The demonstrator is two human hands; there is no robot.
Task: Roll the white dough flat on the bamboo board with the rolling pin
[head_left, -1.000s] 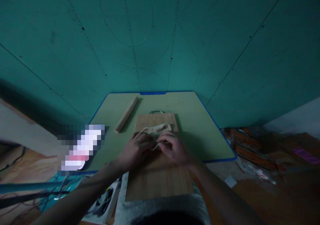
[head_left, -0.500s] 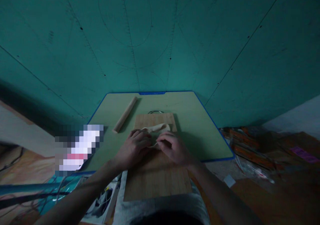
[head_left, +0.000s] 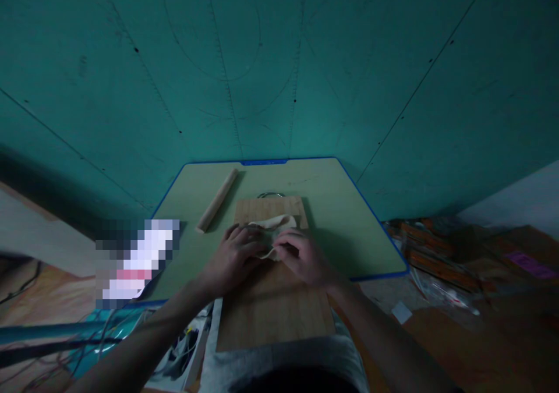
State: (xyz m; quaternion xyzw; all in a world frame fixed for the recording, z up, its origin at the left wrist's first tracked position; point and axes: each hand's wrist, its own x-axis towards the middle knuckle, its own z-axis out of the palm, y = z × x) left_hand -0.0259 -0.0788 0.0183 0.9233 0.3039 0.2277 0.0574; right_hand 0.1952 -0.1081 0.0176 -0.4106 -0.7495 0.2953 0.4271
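On a wooden cutting board [head_left: 275,311] lies a pale, soft strip that looks like dough [head_left: 279,221], its far edge raised in a fold around a greyish middle. My left hand [head_left: 236,256] is at its left side, fingers bent and pinching the near edge. From the right, my right hand [head_left: 303,256] pinches the same near edge between thumb and fingers. Both hands rest low over the board, fingertips close together. What lies inside the fold is partly hidden by my fingers. A wooden rolling pin [head_left: 217,201] lies apart, beyond my left hand.
The cutting board overlaps a pale folding table [head_left: 336,206] with a blue rim. A pixelated object [head_left: 140,259] lies on its left edge. A green wall [head_left: 279,61] rises behind. Cables and a white box [head_left: 174,358] are below left; orange items [head_left: 432,259] lie at right.
The dough's far fold stands slightly wider open, and its near edge has shifted a little between my fingers. Both hands stay nearly in place. The view has tilted slightly.
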